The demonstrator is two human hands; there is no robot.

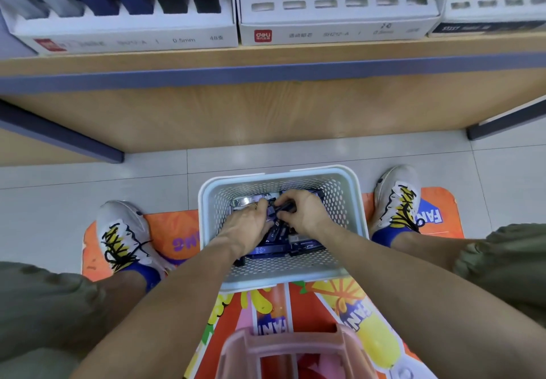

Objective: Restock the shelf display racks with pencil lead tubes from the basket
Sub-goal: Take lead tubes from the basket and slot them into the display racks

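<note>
Head view
Basket point(359, 201): white, perforated, on the floor between the feet — within reach below the shelf.
Lead tubes point(276, 247): dark heap across the basket bottom.
Left hand point(246, 225): fingers curled into the heap, gathering; hold unclear.
Right hand point(300, 211): pinching one dark tube, likely to carry up.
Racks: left rack point(124, 28) part filled; middle rack point(336, 18) slots mostly vacant.
Floor: pale tiles, orange printed mat point(443, 210); pink stool point(283, 349) at near edge.
</note>
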